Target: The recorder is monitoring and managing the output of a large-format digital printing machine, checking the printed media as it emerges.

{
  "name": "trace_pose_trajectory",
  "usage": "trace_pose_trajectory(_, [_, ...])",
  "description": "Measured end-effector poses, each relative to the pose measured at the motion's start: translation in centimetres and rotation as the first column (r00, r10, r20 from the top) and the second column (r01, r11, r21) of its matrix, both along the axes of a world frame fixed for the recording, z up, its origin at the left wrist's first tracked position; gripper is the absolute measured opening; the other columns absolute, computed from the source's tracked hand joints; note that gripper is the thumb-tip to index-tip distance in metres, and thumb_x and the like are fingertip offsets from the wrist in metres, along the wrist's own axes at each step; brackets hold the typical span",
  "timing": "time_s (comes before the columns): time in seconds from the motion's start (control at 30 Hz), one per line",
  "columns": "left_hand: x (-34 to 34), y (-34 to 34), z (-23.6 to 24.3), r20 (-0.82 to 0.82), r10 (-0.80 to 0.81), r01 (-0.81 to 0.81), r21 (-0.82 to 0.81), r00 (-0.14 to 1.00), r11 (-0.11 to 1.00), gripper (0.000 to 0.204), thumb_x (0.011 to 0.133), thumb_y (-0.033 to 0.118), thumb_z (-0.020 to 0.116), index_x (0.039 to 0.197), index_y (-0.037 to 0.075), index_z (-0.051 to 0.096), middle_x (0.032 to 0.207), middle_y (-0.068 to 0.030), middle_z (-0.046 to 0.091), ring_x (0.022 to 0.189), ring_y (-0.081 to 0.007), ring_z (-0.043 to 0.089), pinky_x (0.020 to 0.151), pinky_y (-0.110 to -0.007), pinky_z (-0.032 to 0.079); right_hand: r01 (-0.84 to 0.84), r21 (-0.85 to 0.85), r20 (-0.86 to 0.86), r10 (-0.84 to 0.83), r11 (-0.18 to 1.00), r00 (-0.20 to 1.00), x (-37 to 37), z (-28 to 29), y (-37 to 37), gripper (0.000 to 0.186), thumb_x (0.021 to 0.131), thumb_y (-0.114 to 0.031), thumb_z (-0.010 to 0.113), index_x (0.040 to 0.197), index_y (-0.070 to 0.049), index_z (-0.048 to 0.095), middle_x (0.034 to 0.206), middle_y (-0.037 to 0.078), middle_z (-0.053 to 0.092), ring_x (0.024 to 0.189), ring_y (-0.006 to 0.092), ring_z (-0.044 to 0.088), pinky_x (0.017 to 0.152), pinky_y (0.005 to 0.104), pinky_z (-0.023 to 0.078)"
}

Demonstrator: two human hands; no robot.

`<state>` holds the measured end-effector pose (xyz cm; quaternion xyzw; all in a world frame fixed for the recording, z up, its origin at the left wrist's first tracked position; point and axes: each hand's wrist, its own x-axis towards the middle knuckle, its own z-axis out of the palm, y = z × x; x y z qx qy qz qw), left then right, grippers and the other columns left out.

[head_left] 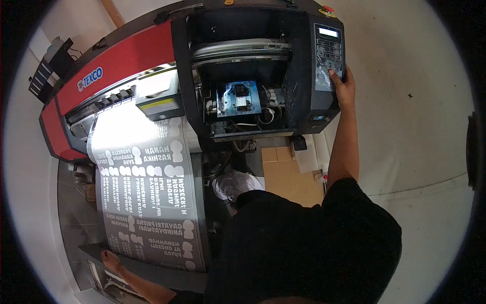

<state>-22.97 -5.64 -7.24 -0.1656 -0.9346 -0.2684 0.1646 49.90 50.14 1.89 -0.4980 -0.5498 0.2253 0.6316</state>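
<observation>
A wide-format printer (136, 66), red and black, fills the upper left. My right hand (345, 90) is at the control panel (329, 53) on its right end, one digit touching a button and the other fingers spread at the panel's side edge. Out of the printer's front hangs a grey printed sheet (147, 202) with pale mirrored lettering and figure shapes. Beside the sheet's lower left corner, my left hand (111, 262) is closed at a dark bar (162, 270); what its fingers hold is hidden.
An opened bay (238, 99) shows a blue-stained metal plate, cables and a rail. A red emergency button (327, 10) tops the right end. Cardboard (286, 180) and a crumpled white cloth (235, 183) lie below the printer. A bright lit unit (158, 91) stands over the sheet.
</observation>
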Motion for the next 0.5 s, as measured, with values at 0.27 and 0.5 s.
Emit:
trace_pose_trajectory(0.27, [-1.5, -1.8, -1.2, -0.064, -0.141, 0.134, -0.101, 0.988, 0.986, 0.020, 0.078, 0.022, 0.039, 0.071, 0.004, 0.043, 0.064, -0.0109, 0.039, 0.057, -0.0233, 0.032, 0.058, -0.036, 0.031, 0.107, -0.060, 0.070, -0.103, 0.992, 0.992, -0.1, 0.0, 0.1, 0.071, 0.069, -0.033, 0.072, 0.123, 0.003, 0.043, 0.114, 0.021, 0.053, 0.106, 0.0303, 0.051, 0.093, 0.0379, 0.036])
trace_pose_trajectory(0.5, [-0.2, 0.2, 0.3, 0.114, 0.067, -0.058, -0.081, 0.991, 0.995, 0.021, 0.080, 0.022, 0.038, 0.073, 0.005, 0.046, 0.066, -0.0114, 0.042, 0.058, -0.0246, 0.035, 0.059, -0.039, 0.033, 0.023, -0.007, 0.015, -0.023, 1.000, 1.000, 0.3, -0.5, 0.3, 0.066, 0.070, -0.028, 0.072, 0.121, 0.003, 0.044, 0.114, 0.020, 0.053, 0.106, 0.0285, 0.051, 0.092, 0.0362, 0.037])
